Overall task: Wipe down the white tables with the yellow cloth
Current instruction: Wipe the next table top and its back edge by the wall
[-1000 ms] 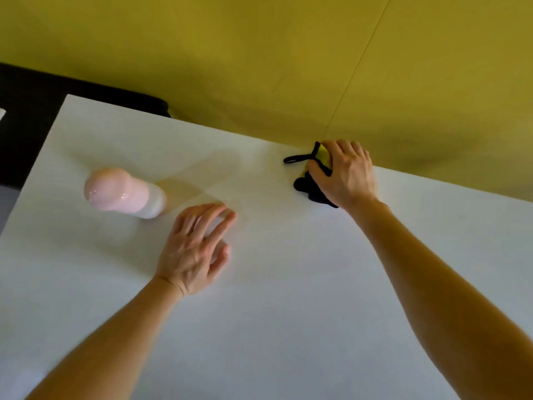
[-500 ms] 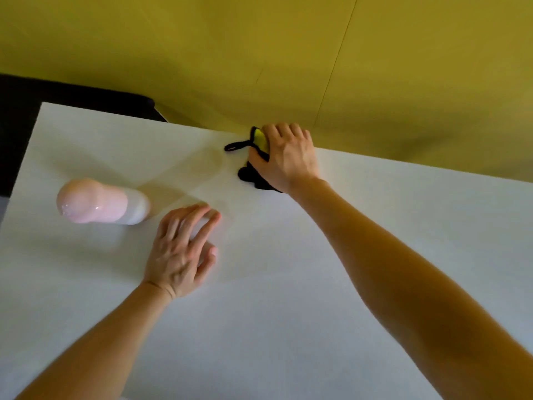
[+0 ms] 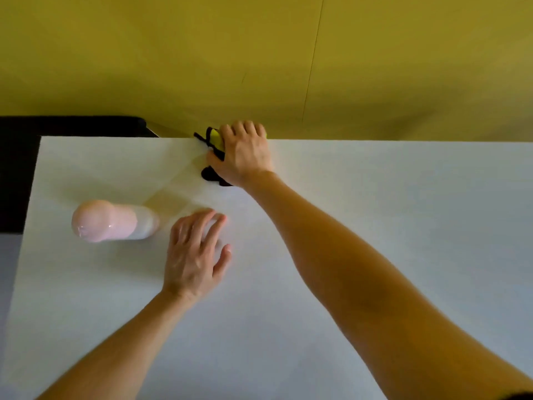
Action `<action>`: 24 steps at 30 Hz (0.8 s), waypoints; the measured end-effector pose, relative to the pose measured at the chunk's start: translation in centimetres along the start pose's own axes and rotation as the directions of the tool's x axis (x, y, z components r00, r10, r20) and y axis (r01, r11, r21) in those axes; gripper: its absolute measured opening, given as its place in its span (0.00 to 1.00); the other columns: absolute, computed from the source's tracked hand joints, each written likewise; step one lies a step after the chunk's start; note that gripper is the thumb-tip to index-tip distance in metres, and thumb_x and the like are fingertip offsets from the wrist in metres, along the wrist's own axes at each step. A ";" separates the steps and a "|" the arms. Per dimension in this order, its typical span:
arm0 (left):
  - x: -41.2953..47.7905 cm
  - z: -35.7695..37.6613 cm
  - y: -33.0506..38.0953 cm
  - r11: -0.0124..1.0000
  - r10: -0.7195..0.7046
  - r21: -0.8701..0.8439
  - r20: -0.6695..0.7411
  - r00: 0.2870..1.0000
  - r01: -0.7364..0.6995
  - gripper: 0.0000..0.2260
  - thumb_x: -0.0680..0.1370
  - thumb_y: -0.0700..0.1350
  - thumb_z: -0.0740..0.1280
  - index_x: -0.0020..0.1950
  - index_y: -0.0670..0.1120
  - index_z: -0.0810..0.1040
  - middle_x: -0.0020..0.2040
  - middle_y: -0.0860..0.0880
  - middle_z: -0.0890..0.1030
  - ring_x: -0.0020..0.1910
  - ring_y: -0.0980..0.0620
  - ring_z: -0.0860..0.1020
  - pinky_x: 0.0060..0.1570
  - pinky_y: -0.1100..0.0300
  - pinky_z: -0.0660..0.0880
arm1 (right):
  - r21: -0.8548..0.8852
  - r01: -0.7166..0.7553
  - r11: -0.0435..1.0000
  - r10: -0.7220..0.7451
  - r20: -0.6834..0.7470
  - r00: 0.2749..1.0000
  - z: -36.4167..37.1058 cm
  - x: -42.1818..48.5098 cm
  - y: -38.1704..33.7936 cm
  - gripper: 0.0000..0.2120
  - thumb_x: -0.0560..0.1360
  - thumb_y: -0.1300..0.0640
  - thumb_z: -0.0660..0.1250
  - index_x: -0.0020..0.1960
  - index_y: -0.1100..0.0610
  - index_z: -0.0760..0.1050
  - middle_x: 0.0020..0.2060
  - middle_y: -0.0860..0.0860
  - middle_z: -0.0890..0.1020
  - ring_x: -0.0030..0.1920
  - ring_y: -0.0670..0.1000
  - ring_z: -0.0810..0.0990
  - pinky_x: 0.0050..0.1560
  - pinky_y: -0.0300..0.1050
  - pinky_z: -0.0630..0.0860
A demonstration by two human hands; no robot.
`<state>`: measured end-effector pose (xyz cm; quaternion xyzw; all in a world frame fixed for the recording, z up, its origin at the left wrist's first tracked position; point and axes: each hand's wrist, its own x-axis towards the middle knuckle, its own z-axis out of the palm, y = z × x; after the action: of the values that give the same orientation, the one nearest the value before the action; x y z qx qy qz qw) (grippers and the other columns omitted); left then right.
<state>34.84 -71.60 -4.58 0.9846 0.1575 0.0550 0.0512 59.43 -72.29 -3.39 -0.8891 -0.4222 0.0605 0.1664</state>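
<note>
The white table [image 3: 375, 226] fills the lower part of the head view. At its far edge my right hand [image 3: 245, 154] presses down on the yellow cloth [image 3: 215, 137], which has black trim and a black loop; most of the cloth is hidden under the palm. My left hand [image 3: 196, 252] lies flat on the tabletop with fingers spread, holding nothing, just right of a pink bottle.
A pink and white bottle [image 3: 112, 222] stands on the table near its left side. A yellow wall [image 3: 288, 59] runs right behind the table's far edge. A black surface [image 3: 72, 125] shows beyond the table's far left corner.
My right hand has slid the cloth leftward along the table's far edge. My left hand has stayed flat beside the bottle.
</note>
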 end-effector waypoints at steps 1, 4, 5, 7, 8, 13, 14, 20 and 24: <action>0.7 -0.1 0.2 0.999 -0.033 -0.027 -0.013 0.999 0.033 0.22 0.84 0.52 0.63 0.73 0.40 0.79 0.72 0.40 0.78 0.68 0.34 0.77 0.68 0.38 0.72 | 0.029 0.025 0.999 -0.023 -0.056 0.998 -0.5 -1.1 2.3 0.23 0.75 0.37 0.64 0.55 0.55 0.80 0.49 0.54 0.82 0.53 0.61 0.78 0.57 0.56 0.70; 4.2 0.0 2.0 0.998 -0.047 -0.053 -0.048 0.998 0.044 0.22 0.85 0.54 0.63 0.72 0.41 0.78 0.72 0.40 0.77 0.70 0.35 0.75 0.71 0.38 0.71 | -0.001 -0.044 0.999 0.044 -0.123 0.991 -4.0 -5.2 12.5 0.23 0.76 0.38 0.64 0.59 0.54 0.81 0.51 0.54 0.83 0.53 0.62 0.79 0.57 0.56 0.72; 5.6 0.4 2.8 0.998 -0.027 -0.058 -0.054 0.998 0.024 0.22 0.86 0.54 0.63 0.74 0.41 0.78 0.73 0.39 0.77 0.72 0.35 0.74 0.72 0.37 0.70 | -0.022 -0.084 0.996 0.081 -0.129 0.988 -5.5 -6.7 16.3 0.23 0.76 0.39 0.65 0.62 0.54 0.81 0.54 0.54 0.84 0.55 0.63 0.79 0.58 0.56 0.73; 7.9 1.1 4.5 0.998 0.007 -0.066 -0.054 0.999 -0.011 0.24 0.85 0.55 0.64 0.77 0.43 0.76 0.74 0.39 0.76 0.74 0.35 0.73 0.73 0.37 0.69 | -0.073 -0.168 0.983 0.158 -0.118 0.980 -8.7 -9.9 23.1 0.23 0.78 0.40 0.66 0.65 0.54 0.80 0.57 0.56 0.83 0.58 0.64 0.79 0.62 0.58 0.73; 8.7 1.5 5.1 0.998 0.016 -0.060 -0.061 0.998 -0.020 0.24 0.85 0.55 0.64 0.78 0.45 0.76 0.75 0.38 0.76 0.75 0.35 0.73 0.74 0.37 0.68 | -0.092 -0.218 0.972 0.205 -0.133 0.970 -9.7 -11.0 25.2 0.23 0.78 0.40 0.66 0.65 0.55 0.80 0.57 0.57 0.83 0.59 0.65 0.78 0.64 0.58 0.72; 8.9 1.9 5.5 1.000 0.019 -0.023 -0.082 0.996 -0.021 0.24 0.84 0.54 0.65 0.79 0.47 0.76 0.76 0.38 0.74 0.75 0.34 0.72 0.75 0.36 0.66 | -0.134 -0.267 0.954 0.251 -0.125 0.960 -6.2 -7.1 18.2 0.21 0.76 0.41 0.63 0.54 0.57 0.81 0.49 0.57 0.83 0.53 0.65 0.80 0.59 0.58 0.71; 8.9 1.8 5.6 1.000 0.015 -0.018 -0.079 0.997 -0.016 0.24 0.84 0.53 0.64 0.78 0.46 0.76 0.76 0.39 0.74 0.75 0.34 0.72 0.75 0.36 0.66 | -0.115 -0.182 0.977 0.173 -0.085 0.981 -4.8 -5.2 14.8 0.22 0.75 0.39 0.62 0.53 0.56 0.80 0.48 0.56 0.83 0.53 0.64 0.80 0.57 0.57 0.71; 9.0 1.9 6.2 0.997 -0.076 -0.040 -0.091 0.993 0.073 0.22 0.81 0.49 0.67 0.73 0.43 0.78 0.74 0.39 0.75 0.71 0.34 0.74 0.73 0.38 0.68 | 0.032 0.052 0.998 -0.051 -0.036 0.998 -2.8 -2.7 9.7 0.22 0.75 0.39 0.63 0.56 0.54 0.81 0.49 0.53 0.84 0.52 0.61 0.80 0.54 0.54 0.72; 8.9 1.7 6.1 0.997 -0.069 -0.051 -0.056 0.996 0.066 0.23 0.81 0.51 0.66 0.74 0.43 0.78 0.76 0.39 0.74 0.70 0.33 0.74 0.74 0.38 0.67 | -0.021 -0.110 0.994 0.107 -0.112 0.988 -8.1 -9.2 23.6 0.21 0.77 0.43 0.66 0.63 0.55 0.81 0.54 0.55 0.84 0.55 0.64 0.80 0.59 0.56 0.72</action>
<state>45.30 -74.73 -4.71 0.9752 0.1908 0.0856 0.0725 72.86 -95.27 -4.32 -0.9148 -0.3643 0.0145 0.1738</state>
